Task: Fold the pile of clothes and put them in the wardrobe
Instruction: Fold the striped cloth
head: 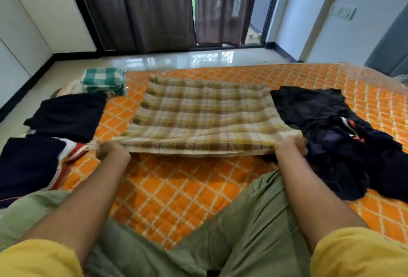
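Holds the brown checked cloth by its near edge, raised just off the orange bed cover, far part lying flat. Clamps the left hand on the near left corner and the right hand on the near right, each grip closed round fabric. Keeps a rumpled dark pile against the cloth's right side, folded dark garments to the left, and a folded green checked cloth beyond those.
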